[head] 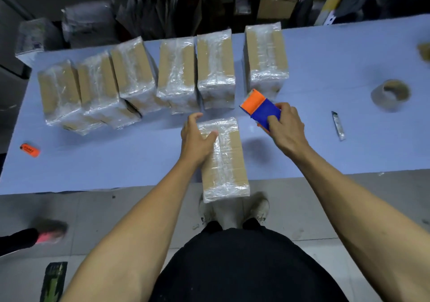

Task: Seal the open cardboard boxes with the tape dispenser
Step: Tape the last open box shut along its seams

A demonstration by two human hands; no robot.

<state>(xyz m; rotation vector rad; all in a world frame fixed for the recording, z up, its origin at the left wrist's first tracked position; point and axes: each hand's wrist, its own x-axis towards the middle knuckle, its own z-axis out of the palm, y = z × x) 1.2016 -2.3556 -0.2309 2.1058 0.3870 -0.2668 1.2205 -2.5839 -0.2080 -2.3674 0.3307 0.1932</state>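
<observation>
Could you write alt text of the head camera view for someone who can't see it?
A person's left hand rests on a taped cardboard box at a blue table's near edge, while the right hand grips a blue-and-orange tape dispenser. Six taped boxes line the far side.

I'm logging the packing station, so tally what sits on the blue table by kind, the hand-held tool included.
Taped cardboard boxes: 7 (6 in the back row, 1 under the left hand)
Tape dispenser, in the right hand: 1
Tape roll: 1
Utility knife: 1
Orange lighter: 1
Total: 11
</observation>
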